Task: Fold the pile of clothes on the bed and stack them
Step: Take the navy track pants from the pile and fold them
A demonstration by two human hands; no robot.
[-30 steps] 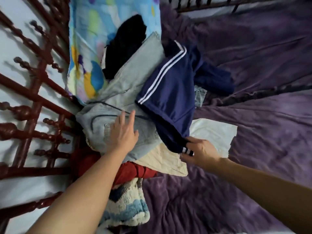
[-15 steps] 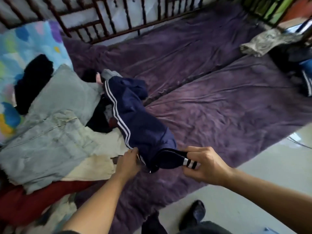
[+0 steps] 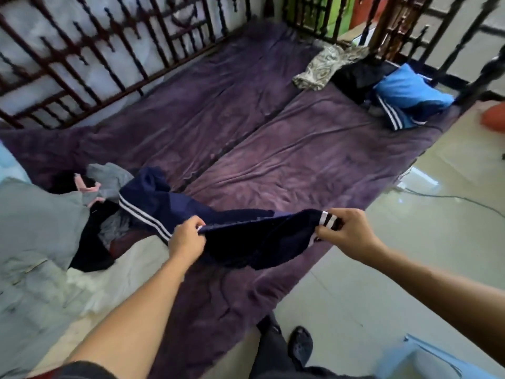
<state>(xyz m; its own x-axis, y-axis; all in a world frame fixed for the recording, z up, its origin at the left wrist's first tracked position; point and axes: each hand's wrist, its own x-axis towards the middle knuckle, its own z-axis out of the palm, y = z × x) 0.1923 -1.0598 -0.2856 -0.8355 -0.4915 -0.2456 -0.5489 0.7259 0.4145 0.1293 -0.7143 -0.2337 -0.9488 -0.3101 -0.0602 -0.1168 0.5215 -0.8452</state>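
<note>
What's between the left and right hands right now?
Head view: the navy white-striped garment, stretched between left hand and right hand, above the purple bedsheet.

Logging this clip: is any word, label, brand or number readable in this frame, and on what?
None can be read.
The navy striped garment shows only plain white stripes, no lettering.
The blue garment and the patterned cloth at the far end of the bed show no legible print; that area is blurred.

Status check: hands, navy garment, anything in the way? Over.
left hand, right hand: both pinching navy striped garment, stretched between them. Far end trails onto clothes pile. Far corner: blue garment, well apart.
</note>
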